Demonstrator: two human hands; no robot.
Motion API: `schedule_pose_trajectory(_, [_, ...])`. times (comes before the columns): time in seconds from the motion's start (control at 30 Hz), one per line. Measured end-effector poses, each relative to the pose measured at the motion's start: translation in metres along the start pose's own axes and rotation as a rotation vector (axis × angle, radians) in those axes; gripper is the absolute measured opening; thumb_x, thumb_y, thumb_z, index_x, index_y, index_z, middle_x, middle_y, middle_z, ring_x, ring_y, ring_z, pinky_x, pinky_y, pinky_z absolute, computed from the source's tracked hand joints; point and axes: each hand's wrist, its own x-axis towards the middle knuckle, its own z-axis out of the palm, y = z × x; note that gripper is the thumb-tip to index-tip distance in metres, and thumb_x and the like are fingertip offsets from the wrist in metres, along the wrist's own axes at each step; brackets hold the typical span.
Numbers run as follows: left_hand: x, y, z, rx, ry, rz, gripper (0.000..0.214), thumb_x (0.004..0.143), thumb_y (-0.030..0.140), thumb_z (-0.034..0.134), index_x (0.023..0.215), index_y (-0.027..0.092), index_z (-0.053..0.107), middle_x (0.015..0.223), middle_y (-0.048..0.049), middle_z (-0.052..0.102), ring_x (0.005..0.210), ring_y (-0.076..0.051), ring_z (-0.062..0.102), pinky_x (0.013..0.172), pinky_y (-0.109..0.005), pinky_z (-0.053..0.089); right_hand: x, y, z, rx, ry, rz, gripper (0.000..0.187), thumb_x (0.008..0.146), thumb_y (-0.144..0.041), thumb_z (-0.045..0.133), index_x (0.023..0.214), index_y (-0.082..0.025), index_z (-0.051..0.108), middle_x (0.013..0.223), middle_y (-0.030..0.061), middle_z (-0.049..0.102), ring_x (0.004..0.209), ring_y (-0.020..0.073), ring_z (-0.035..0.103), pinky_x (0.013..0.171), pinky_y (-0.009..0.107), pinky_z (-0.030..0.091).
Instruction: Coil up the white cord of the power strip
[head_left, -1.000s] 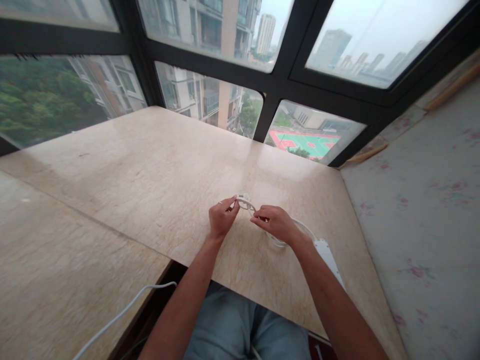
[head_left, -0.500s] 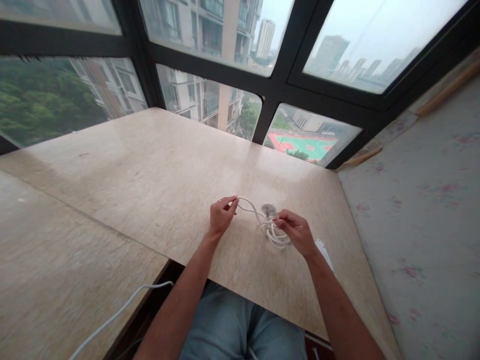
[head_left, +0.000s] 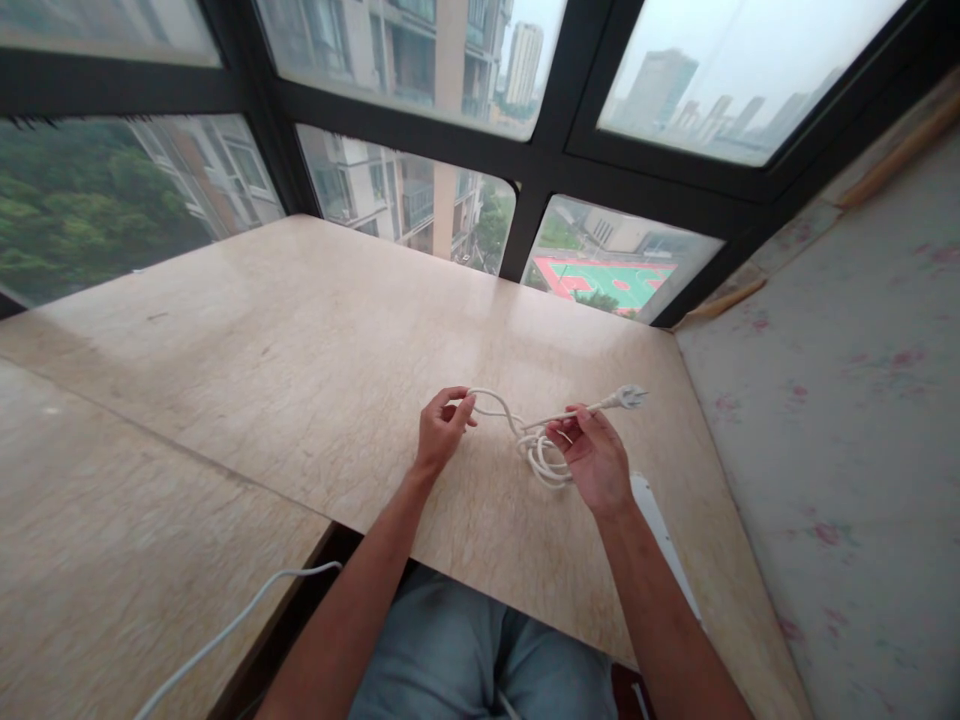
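Note:
A white power cord [head_left: 546, 466] lies partly coiled between my two hands above the stone-patterned counter. My left hand [head_left: 444, 425] pinches a loop of the cord between thumb and fingers. On the other side, my right hand [head_left: 595, 458] is closed on the cord just behind its plug [head_left: 628, 397], whose metal prongs point to the right. Part of the coil is hidden behind my right fingers. Beneath my right forearm rests a long white power strip or similar flat white bar [head_left: 664, 535], partly covered by the arm.
The pale marbled counter [head_left: 315, 340] reaches to dark-framed windows [head_left: 420, 130]. A floral-papered wall [head_left: 847, 450] bounds the right side. Another white cable [head_left: 232, 630] runs over the counter's left front edge, beside a dark gap. My legs [head_left: 465, 650] are below the front edge.
My right hand has turned, and the plug has swung from between the hands to the right of it, prongs now outward. My left hand stays nearly in place, pinching the cord.

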Motion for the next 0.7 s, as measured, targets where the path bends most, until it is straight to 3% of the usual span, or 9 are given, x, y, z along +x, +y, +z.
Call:
schedule_pose_trajectory(0.1, [0.002, 0.001, 0.000, -0.104, -0.023, -0.038, 0.038, 0.083, 0.053, 0.059, 0.087, 0.015, 0.063, 0.067, -0.0025, 0.066, 0.056, -0.013, 0.063, 0.051, -0.023, 0.047, -0.004, 0.002, 0.004, -0.110, -0.059, -0.007, 0.021, 0.079, -0.042, 0.071, 0.087, -0.023, 0.067, 0.077, -0.0017, 0.069, 0.072, 0.0153, 0.069, 0.077, 0.036, 0.058])
schedule_pose_trajectory(0.2, [0.005, 0.000, -0.002, -0.209, -0.023, -0.104, 0.045, 0.083, 0.059, 0.053, 0.076, 0.015, 0.061, 0.080, -0.0069, 0.069, 0.051, -0.010, 0.058, 0.053, -0.025, 0.048, -0.008, 0.002, 0.010, -0.339, -0.116, -0.021, 0.025, 0.079, -0.043, 0.071, 0.088, -0.021, 0.067, 0.079, 0.0012, 0.070, 0.072, 0.0165, 0.068, 0.073, 0.034, 0.056])
schedule_pose_trajectory(0.3, [0.007, -0.003, -0.003, -0.222, -0.019, -0.193, 0.044, 0.079, 0.058, 0.058, 0.071, 0.015, 0.060, 0.088, -0.0077, 0.070, 0.050, -0.009, 0.057, 0.053, -0.025, 0.048, -0.013, 0.000, 0.016, -0.663, -0.294, -0.149, 0.023, 0.083, -0.040, 0.068, 0.091, -0.020, 0.069, 0.082, 0.0047, 0.070, 0.077, 0.0181, 0.065, 0.071, 0.031, 0.052])
schedule_pose_trajectory(0.47, [0.005, -0.005, -0.002, -0.261, -0.089, -0.263, 0.030, 0.068, 0.037, 0.075, 0.070, 0.015, 0.055, 0.094, -0.0047, 0.069, 0.067, -0.013, 0.067, 0.068, -0.028, 0.053, -0.019, 0.002, 0.017, -1.069, -0.588, -0.457, 0.012, 0.088, -0.025, 0.063, 0.097, -0.022, 0.070, 0.092, 0.0061, 0.066, 0.087, 0.0188, 0.062, 0.078, 0.031, 0.048])
schedule_pose_trajectory(0.6, [0.003, -0.002, -0.001, -0.408, -0.155, -0.265, 0.032, 0.060, 0.020, 0.076, 0.083, 0.016, 0.054, 0.104, -0.0069, 0.069, 0.081, -0.016, 0.070, 0.086, -0.038, 0.054, -0.022, 0.012, 0.013, -1.302, -0.658, -0.524, 0.011, 0.086, -0.020, 0.065, 0.096, -0.022, 0.070, 0.090, 0.0062, 0.065, 0.085, 0.0198, 0.060, 0.077, 0.032, 0.046])
schedule_pose_trajectory(0.7, [0.002, -0.001, -0.002, -0.410, -0.225, -0.265, 0.035, 0.062, 0.015, 0.072, 0.092, 0.015, 0.056, 0.109, -0.0104, 0.070, 0.090, -0.018, 0.069, 0.092, -0.041, 0.052, -0.024, 0.017, 0.012, -1.360, -0.663, -0.538, 0.012, 0.088, -0.019, 0.062, 0.097, -0.022, 0.069, 0.090, 0.0067, 0.066, 0.086, 0.0209, 0.060, 0.077, 0.034, 0.047])
